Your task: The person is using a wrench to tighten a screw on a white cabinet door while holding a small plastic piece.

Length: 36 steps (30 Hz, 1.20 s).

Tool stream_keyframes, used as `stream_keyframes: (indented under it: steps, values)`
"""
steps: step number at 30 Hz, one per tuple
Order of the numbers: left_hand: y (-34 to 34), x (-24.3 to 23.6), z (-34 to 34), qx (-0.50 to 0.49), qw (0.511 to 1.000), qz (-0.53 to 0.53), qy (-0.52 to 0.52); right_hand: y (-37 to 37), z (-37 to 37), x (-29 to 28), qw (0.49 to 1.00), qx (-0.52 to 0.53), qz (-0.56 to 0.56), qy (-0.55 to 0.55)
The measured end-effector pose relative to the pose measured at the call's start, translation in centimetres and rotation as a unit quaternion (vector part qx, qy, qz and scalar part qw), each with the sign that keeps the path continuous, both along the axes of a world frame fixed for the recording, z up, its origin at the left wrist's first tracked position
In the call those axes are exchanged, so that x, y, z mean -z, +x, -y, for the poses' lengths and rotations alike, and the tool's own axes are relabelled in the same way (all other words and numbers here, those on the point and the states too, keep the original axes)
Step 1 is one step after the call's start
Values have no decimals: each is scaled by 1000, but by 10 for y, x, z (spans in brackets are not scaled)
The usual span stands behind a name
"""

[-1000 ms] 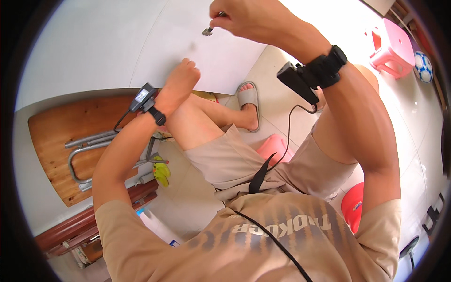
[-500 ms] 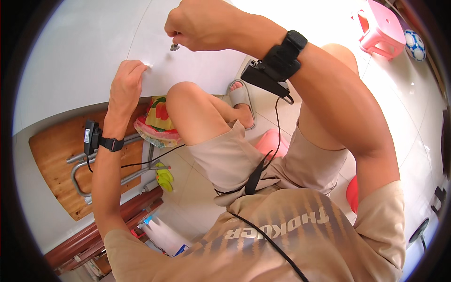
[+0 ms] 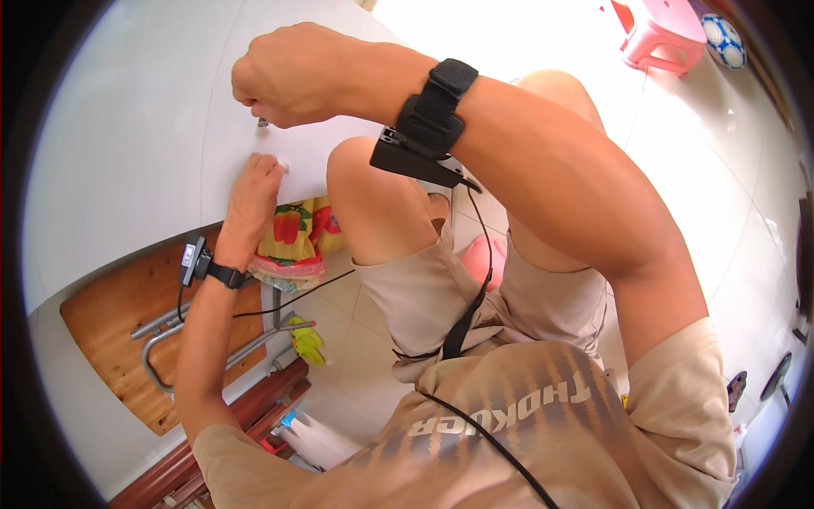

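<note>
My right hand (image 3: 292, 75) is closed above the white panel surface (image 3: 127, 161), with its back toward the view. A small metal piece (image 3: 263, 123) sticks out below its curled fingers; its kind is hidden by the fist. Nearer to me, my left hand (image 3: 254, 195) hovers over or rests on the panel near its edge, fingers pressed together. At its fingertips shows a small whitish piece (image 3: 285, 168), too small and pale to name. The two hands are apart. Each wrist wears a black strap with a small black device (image 3: 415, 159) on a cable.
Below the panel edge lie a wooden board (image 3: 161, 331) with grey metal tubing (image 3: 153, 360), a colourful bag (image 3: 287, 246) and yellow-green slippers (image 3: 307, 341). My knee (image 3: 369, 187) is close to the panel. A pink stool (image 3: 666, 34) and a blue-white ball (image 3: 723, 42) stand far right.
My right hand has moved left, closer above my left hand, still closed with the metal piece. My left hand stays pinched. The whole view has shifted somewhat.
</note>
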<state>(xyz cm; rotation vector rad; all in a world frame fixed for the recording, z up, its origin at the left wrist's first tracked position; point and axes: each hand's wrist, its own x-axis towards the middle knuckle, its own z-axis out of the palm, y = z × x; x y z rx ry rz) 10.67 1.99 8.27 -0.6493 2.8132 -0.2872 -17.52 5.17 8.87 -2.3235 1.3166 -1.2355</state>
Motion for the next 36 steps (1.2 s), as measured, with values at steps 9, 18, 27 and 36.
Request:
stream_keyframes:
  steps: [9, 18, 27, 36]
  values:
    - [-40, 6, 36, 28, 989, -125, -71, -12, 12, -5, 998, 62, 30, 7]
    - [-3, 23, -42, -149, 946, -287, -33, 2, 1, -16, 1000, 4, 13, -13]
    - [1, 16, -94, -378, 733, -562, -67, 30, -2, -29, 975, -39, 173, -134]
    - [-13, -26, -76, -284, 700, -642, -128, 46, -19, -37, 956, 20, 261, -132]
